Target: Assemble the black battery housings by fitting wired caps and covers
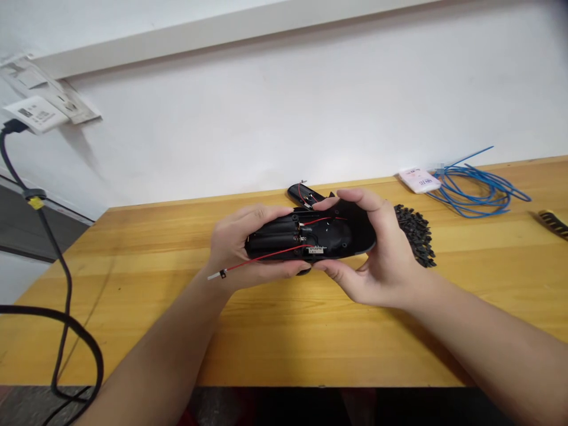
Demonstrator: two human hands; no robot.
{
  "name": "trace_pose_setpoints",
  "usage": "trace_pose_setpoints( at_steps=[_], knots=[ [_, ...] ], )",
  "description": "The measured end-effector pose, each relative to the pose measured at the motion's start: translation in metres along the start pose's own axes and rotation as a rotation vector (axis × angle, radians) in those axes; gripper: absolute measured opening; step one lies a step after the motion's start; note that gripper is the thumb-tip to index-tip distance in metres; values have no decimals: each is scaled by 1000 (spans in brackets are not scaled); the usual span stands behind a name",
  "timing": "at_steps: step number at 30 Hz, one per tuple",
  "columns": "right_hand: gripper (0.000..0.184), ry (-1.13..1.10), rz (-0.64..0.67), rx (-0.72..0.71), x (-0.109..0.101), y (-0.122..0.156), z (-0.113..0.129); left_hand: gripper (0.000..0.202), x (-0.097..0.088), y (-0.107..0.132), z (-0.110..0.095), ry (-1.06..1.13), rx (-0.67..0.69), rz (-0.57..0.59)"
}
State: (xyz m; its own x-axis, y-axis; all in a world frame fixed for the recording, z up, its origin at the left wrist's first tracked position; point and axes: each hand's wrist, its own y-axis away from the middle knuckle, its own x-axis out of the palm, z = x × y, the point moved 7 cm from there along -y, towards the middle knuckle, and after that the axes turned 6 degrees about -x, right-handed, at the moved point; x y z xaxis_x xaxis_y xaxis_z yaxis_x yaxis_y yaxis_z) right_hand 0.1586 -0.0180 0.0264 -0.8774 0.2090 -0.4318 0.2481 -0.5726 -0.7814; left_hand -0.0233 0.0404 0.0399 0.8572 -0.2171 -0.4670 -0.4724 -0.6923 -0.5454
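Gripping an elongated, hollow black plastic housing [350, 234] near the middle of the view, both hands frame it above the desk, its open side facing the camera. At the housing's 9 o'clock, the left hand [228, 242] is closed around the end that holds rounded, cylinder-like black parts [275, 229]; at 3 o'clock, the right hand [390, 260] curls around the deeper, cup-shaped end, touching its upper and lower edges. A small white rectangular connector [316, 250] sits inside the lower rim, and a thin red wire [261, 257] runs out towards 8 o'clock, ending in a slim white tip [213, 276] beside a tiny black clip-like piece [223, 273]. Just beyond the housing, at 12 o'clock, a smaller black plastic shell with red wiring [296, 191] lies on the yellowish wooden desk [146, 248], partly hidden. Near the right hand, at 3 o'clock, is a heap of small black pieces [419, 236]. Farther off at 2 o'clock, a white-and-pink packet [419, 180] touches a loosely coiled blue cable [479, 207], while a black-and-yellow object [554, 223] is cut by the frame at 3 o'clock. Towards 10 o'clock, a white box-shaped adapter [38, 113] is at the wall, joined to a thick black cord [51, 236] looping down past 8 o'clock.
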Motion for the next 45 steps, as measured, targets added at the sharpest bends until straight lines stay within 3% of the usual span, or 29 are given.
trace_pose_setpoints(
  at_steps=[10, 19, 22, 25, 28, 30, 35, 41, 45],
  knots=[
    [75, -73, -7, 152, 8, 2, -3, 55, 4, 4, 16, 81, -205, -23],
    [88, -46, 97, -34, -10, -4, -2, 60, 2, -1, -17, -202, 128, -29],
    [82, -187, 80, 56, -11, -5, 2, 63, 1, 0, -25, -270, 252, -60],
    [70, -314, 10, 238, -8, -4, -2, 62, 1, 2, -30, -328, 318, -103],
    [57, -321, -19, 353, -6, -4, -8, 63, -2, 5, -28, -379, 269, -158],
    [48, -326, -1, 413, -6, -5, -12, 71, -5, 6, -21, -298, 174, -191],
    [43, -353, 192, 574, -8, -5, -15, 79, 3, 5, -6, 136, 9, -45],
    [44, -431, 370, 906, -7, 10, -29, 93, 11, 1, 0, 267, -6, 87],
    [27, -498, 571, 971, 6, 16, -27, 97, 26, 1, 12, 415, -132, 267]
  ],
)
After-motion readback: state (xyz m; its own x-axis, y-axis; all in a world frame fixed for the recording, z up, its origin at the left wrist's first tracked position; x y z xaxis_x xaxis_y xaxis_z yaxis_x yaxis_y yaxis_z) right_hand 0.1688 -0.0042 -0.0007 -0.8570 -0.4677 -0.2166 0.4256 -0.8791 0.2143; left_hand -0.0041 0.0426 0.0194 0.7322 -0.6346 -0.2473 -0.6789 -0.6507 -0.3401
